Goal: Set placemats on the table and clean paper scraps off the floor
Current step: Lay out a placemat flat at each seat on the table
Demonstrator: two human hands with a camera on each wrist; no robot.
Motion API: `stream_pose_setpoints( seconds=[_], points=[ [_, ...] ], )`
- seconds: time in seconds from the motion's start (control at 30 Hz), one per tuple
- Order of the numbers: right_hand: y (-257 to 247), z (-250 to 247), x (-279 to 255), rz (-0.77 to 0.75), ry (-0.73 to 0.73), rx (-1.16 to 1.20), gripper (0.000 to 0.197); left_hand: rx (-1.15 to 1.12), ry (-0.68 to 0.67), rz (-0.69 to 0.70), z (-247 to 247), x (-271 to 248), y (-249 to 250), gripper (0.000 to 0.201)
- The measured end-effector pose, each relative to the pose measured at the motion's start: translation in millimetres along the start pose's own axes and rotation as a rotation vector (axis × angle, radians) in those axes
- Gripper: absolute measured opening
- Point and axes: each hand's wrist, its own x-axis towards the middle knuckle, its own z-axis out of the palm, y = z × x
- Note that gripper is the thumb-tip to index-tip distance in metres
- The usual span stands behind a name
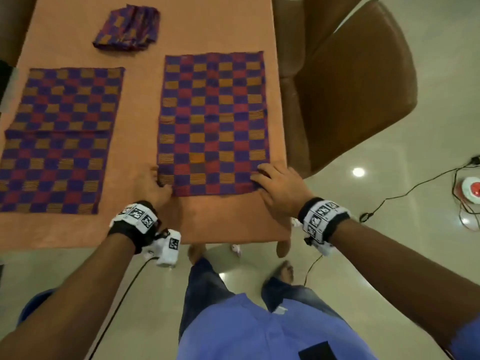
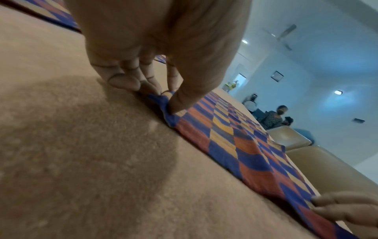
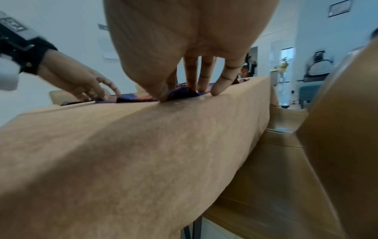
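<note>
The second placemat point(image 1: 213, 123) is held at its two near corners, apparently to square it with the table point(image 1: 228, 219) edge: the left hand point(image 1: 155, 185) pinches the near-left corner between thumb and fingertips, and the right hand point(image 1: 279, 189) pinches the near-right corner, little finger on the cloth. A bare strip remains toward the near edge; little margin is left on the right, beside the chair point(image 1: 345, 92). The first placemat point(image 1: 59, 136) lies flat leftward; folded mats point(image 1: 127, 28) are stacked beyond.

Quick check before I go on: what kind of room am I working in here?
Probably a dining area in a home or canteen: a cloth-covered table with checkered placemats, brown padded chairs pulled up beside it, on a glossy tiled floor.
</note>
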Motion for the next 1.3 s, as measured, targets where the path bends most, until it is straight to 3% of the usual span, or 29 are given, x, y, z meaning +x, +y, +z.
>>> stream_pose_setpoints(
  seconds=[0.17, 0.33, 0.47, 0.57, 0.63, 0.7, 0.8, 1.0, 1.07, 1.17, 1.3],
  points=[
    [13.5, -5.7, 6.9, -0.254, -0.027, 0.018, 0.022, 0.032, 0.039, -0.078, 4.6, 6.3, -2.2, 0.047],
    [6.2, -14.6, 14.6, -0.329, -0.076, 0.09, 0.008, 0.05, 0.04, -0.15, -8.6, -23.9, 18.3, 0.048],
    [-1.1, -5.9, -1.4, -0.4, -0.193, 0.132, 0.02, 0.169, 0.034, -0.218, -15.2, -45.8, 22.0, 0.045],
    [16.7, -14.5, 8.1, -0.472, -0.281, 0.178, 0.025, 0.375, 0.065, -0.228, -13.1, -55.6, 31.5, 0.051],
    [29.7, -29.2, 18.1, -0.513, -0.304, 0.192, 0.024, 0.369, 0.109, -0.204, -9.0, -56.9, 48.6, 0.051],
    [58.3, -49.2, 34.7, -0.521, -0.346, 0.174, 0.024, 0.277, 0.111, -0.105, 4.6, -48.2, 80.2, 0.049],
    [82.4, -84.0, 48.1, -0.503, -0.297, 0.121, 0.026, 0.143, 0.032, 0.037, 19.8, -47.8, 121.9, 0.038],
    [222.4, -195.5, 90.8, -0.337, -0.208, 0.02, 0.025, -0.164, -0.26, 0.25, 97.5, -23.0, 302.8, 0.029],
    [267.9, -218.2, 99.4, -0.284, -0.159, -0.023, 0.025, -0.159, -0.376, 0.332, 120.6, -17.7, 353.8, 0.033],
    [333.2, -234.4, 118.9, -0.256, -0.123, -0.144, 0.025, -0.109, -0.446, 0.423, 147.6, -4.2, 413.6, 0.035],
    [405.0, -235.5, 148.6, -0.343, -0.132, -0.231, 0.023, -0.065, -0.488, 0.405, 179.3, 17.2, 472.7, 0.04]
  ],
)
